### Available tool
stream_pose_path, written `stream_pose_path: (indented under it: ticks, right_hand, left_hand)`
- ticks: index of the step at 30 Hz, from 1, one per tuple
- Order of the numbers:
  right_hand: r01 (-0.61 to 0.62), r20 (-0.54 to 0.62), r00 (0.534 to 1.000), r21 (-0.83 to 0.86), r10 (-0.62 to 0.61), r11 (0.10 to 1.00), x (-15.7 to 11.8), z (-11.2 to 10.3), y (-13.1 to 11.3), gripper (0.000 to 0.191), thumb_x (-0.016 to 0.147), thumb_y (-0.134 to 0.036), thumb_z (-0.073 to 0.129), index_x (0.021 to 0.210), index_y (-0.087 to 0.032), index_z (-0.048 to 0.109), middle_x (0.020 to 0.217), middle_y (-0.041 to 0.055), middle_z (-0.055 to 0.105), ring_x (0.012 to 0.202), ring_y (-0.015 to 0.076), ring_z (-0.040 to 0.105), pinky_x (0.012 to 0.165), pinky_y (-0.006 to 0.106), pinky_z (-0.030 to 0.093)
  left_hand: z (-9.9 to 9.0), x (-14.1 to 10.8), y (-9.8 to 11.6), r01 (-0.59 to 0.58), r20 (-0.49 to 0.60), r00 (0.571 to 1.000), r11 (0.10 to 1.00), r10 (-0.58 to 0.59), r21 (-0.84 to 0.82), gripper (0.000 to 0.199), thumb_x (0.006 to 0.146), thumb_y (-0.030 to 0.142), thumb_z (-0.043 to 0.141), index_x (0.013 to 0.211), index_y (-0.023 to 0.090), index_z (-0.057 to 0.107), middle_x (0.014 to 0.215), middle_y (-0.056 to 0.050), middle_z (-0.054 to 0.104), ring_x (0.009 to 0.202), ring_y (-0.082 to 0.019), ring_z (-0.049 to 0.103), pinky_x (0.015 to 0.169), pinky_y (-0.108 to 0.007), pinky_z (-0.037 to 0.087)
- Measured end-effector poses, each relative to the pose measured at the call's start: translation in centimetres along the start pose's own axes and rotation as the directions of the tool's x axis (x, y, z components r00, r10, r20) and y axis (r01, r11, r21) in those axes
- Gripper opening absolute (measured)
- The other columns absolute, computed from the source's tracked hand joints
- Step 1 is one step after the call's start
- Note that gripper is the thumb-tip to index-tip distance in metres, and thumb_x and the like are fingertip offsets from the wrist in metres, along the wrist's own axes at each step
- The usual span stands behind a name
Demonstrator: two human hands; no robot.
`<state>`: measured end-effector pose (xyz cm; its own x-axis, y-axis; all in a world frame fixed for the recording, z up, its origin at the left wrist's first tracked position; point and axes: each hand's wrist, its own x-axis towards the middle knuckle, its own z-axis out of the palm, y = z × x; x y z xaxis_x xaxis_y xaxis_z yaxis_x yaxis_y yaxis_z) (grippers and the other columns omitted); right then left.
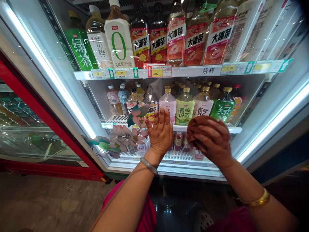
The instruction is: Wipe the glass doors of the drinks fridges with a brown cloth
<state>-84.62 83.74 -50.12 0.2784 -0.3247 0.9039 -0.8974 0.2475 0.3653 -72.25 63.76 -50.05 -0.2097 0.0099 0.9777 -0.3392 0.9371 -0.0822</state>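
My left hand (160, 132) is raised with its fingers spread flat, palm toward the glass front of a lit drinks fridge; it appears to rest on the glass. It holds nothing. To its right, my right hand (218, 141) grips a bunched brown cloth (194, 127) at about the same height, against or close to the glass. Behind both hands stand bottled drinks, among them a light-green bottle (184, 109) and a dark-green bottle (223, 104). A pink flower decal (130, 137) lies on the glass left of my left hand.
An upper shelf edge (188, 71) carries price tags, with several large tea bottles (120, 38) above it. Bright light strips (48, 71) run down both sides. A second fridge with a red frame (48, 116) stands at left, above a brown floor (48, 199).
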Motion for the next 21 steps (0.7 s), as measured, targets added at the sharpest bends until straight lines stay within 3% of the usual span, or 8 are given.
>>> stream_pose_path:
  ticks: [2,5,8,11,16,18,21]
  right_hand:
    - [-0.098,-0.077,0.993,-0.03,0.095,0.995,1.0,-0.2,0.7,0.031,0.082,-0.029,0.082,0.111,-0.028,0.07,0.123,0.0049,0.067,0.14,0.0291,0.053,0.125,0.058,0.043]
    - [-0.221,-0.154,0.964,-0.016,0.216,0.975,2.9,0.7,-0.1,0.032,0.084,-0.026,0.076,0.116,-0.027,0.069,0.13,0.008,0.063,0.144,0.0323,0.047,0.126,0.063,0.04]
    - [-0.19,-0.146,0.971,-0.005,0.187,0.982,3.7,2.1,-2.1,0.035,0.084,-0.026,0.077,0.118,-0.029,0.069,0.13,0.0065,0.064,0.144,0.0309,0.047,0.127,0.061,0.04]
    - [-0.109,-0.123,0.987,-0.028,0.104,0.994,2.6,2.4,-2.9,0.03,0.084,-0.028,0.079,0.112,-0.032,0.069,0.124,0.0032,0.067,0.139,0.027,0.051,0.123,0.057,0.047]
    - [0.048,-0.009,0.999,-0.066,-0.049,0.997,-0.4,0.2,0.3,0.03,0.085,-0.034,0.08,0.113,-0.032,0.068,0.122,0.001,0.067,0.136,0.0239,0.053,0.123,0.053,0.047]
    - [0.009,-0.036,0.999,-0.097,-0.012,0.995,-0.3,-0.6,1.7,0.033,0.084,-0.036,0.081,0.114,-0.03,0.069,0.124,0.0039,0.066,0.137,0.0283,0.054,0.123,0.057,0.046]
    - [-0.173,-0.139,0.978,-0.105,0.158,0.979,1.3,-0.8,2.0,0.032,0.086,-0.029,0.076,0.117,-0.029,0.069,0.13,0.0113,0.064,0.139,0.0375,0.052,0.121,0.063,0.045]
  left_hand:
    - [0.1,-0.1,0.6,-0.011,0.016,1.0,1.0,0.012,-0.018,0.076,0.102,0.022,0.044,0.169,0.016,0.008,0.172,-0.01,0.025,0.164,-0.017,-0.002,0.134,-0.046,-0.012]
    - [0.4,-0.5,1.7,-0.058,0.036,0.998,0.998,0.059,-0.038,0.076,0.102,0.023,0.044,0.169,0.014,0.009,0.17,-0.011,0.029,0.164,-0.017,-0.001,0.134,-0.047,-0.011]
    - [0.6,-1.0,2.7,-0.117,0.051,0.991,0.99,0.121,-0.077,0.073,0.102,0.026,0.042,0.168,0.011,0.014,0.169,-0.013,0.033,0.165,-0.018,0.004,0.135,-0.048,-0.008]
    - [0.8,-1.2,3.0,-0.127,0.045,0.99,0.987,0.132,-0.102,0.071,0.102,0.027,0.04,0.167,0.009,0.018,0.167,-0.014,0.038,0.165,-0.019,0.007,0.136,-0.049,-0.004]
    - [0.5,-0.9,3.1,-0.111,0.06,0.991,0.99,0.116,-0.088,0.07,0.102,0.026,0.043,0.167,0.011,0.022,0.167,-0.013,0.039,0.165,-0.018,0.008,0.136,-0.047,-0.003]
    - [0.3,-0.7,3.2,-0.099,0.072,0.992,0.992,0.104,-0.078,0.07,0.102,0.027,0.045,0.167,0.011,0.024,0.166,-0.013,0.041,0.165,-0.017,0.005,0.136,-0.047,-0.003]
    - [0.2,-0.6,3.3,-0.096,0.087,0.991,0.992,0.103,-0.082,0.068,0.102,0.028,0.043,0.166,0.011,0.026,0.166,-0.012,0.041,0.165,-0.016,0.002,0.136,-0.046,-0.003]
